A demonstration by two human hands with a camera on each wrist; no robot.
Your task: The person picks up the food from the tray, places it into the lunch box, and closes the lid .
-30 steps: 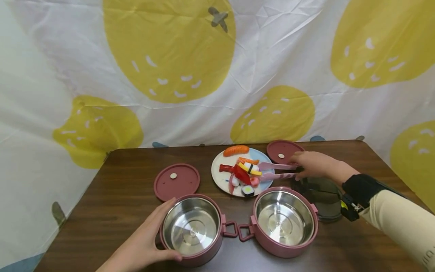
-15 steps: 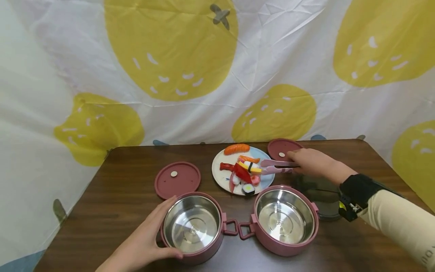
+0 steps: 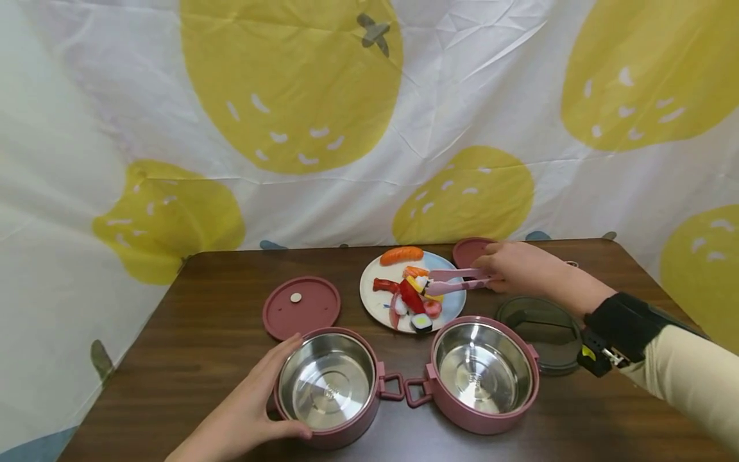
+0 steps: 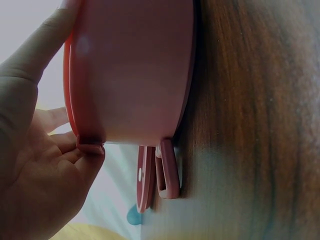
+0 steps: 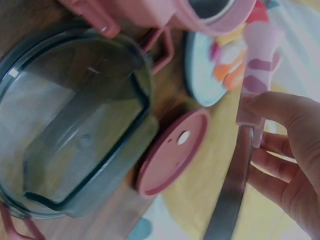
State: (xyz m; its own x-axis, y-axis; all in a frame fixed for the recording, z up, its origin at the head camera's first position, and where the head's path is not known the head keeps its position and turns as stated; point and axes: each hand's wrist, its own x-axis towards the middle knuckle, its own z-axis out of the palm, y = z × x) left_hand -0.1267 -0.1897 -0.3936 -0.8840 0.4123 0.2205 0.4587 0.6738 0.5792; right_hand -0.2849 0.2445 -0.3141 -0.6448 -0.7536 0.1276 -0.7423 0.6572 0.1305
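My left hand [image 3: 254, 401] grips the rim of the left pink pot [image 3: 330, 388], thumb in front and fingers at the far side. In the left wrist view, its fingers curl by a small tab on the pot [image 4: 135, 70]. My right hand [image 3: 522, 269] holds pink tongs [image 3: 453, 287], thumb and fingers on opposite sides; the right wrist view shows the tongs' [image 5: 257, 65] pink arms and a grey metal strip. Over the plate [image 3: 374, 307], the tong tips are at a white and yellow toy sushi piece [image 3: 421, 281]. Other toy sushi, orange, red and white, lies around it.
A second steel-lined pink pot [image 3: 485, 366] stands to the right, its handle near the first pot's. A pink lid [image 3: 303, 317] lies at left, another lid [image 3: 467, 252] behind the plate. A dark transparent lid [image 3: 539, 333] lies under my right forearm. A lemon-print cloth [image 3: 323, 218] hangs behind.
My right hand has taken hold of the tongs and moved left, bringing their tips in over the toy sushi. The sushi piece at the tips looks tilted. My left hand stays on the pot.
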